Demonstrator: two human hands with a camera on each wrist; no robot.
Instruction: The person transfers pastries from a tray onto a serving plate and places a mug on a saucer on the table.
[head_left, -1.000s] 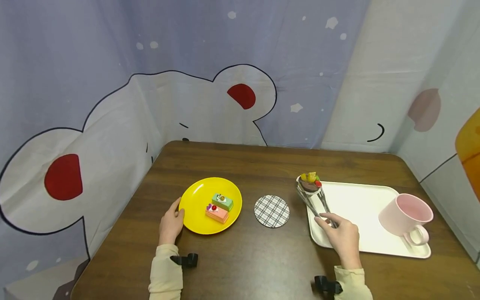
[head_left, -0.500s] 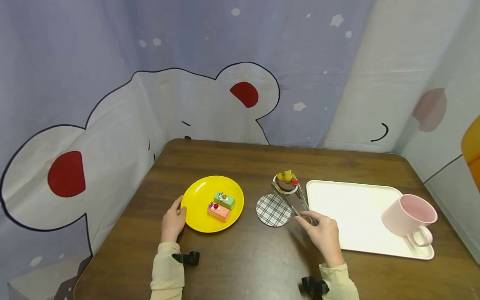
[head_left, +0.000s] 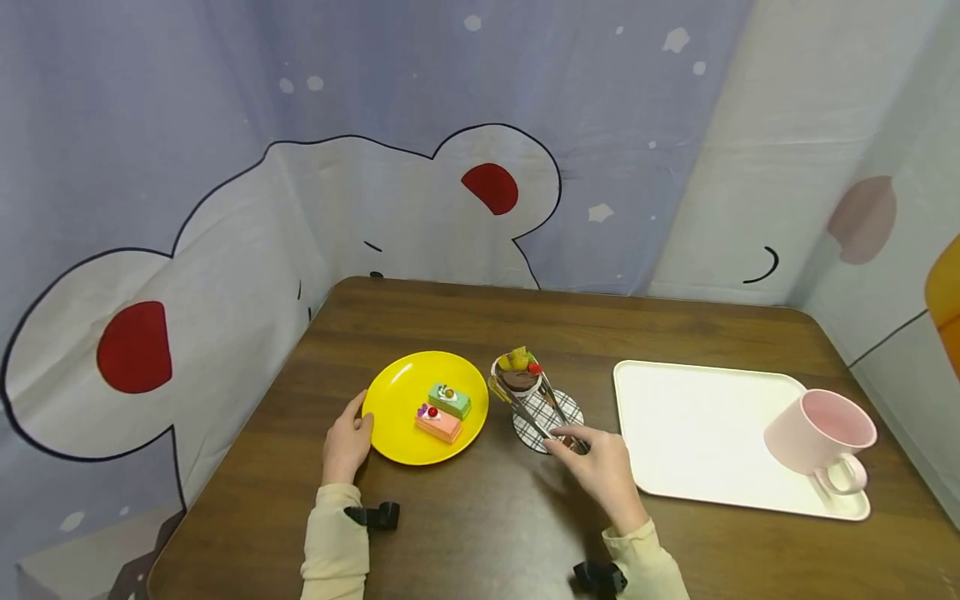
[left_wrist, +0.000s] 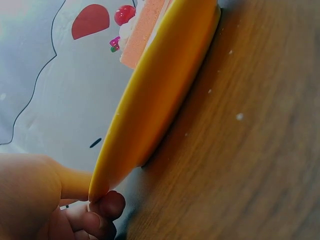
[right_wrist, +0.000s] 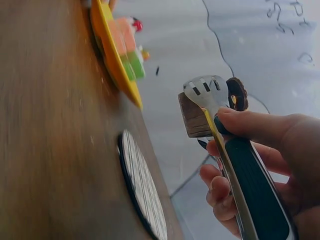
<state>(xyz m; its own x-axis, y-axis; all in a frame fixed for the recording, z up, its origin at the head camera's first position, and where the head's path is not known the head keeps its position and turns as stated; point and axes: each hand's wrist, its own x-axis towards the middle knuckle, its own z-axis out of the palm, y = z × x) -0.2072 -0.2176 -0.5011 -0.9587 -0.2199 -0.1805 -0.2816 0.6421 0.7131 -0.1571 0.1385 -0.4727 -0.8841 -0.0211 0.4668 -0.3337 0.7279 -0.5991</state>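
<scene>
Nearer the plate [head_left: 393,421], tongs [right_wrist: 254,184], dessert [head_left: 519,380], shifted left

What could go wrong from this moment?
The cupcake is held up in the tongs by the right hand, so a loosened squeeze might drop it. Brought over the yellow plate, it could bump the pink cake or green cake. The left hand pinches the plate's rim, so a jerk might tip it.
</scene>
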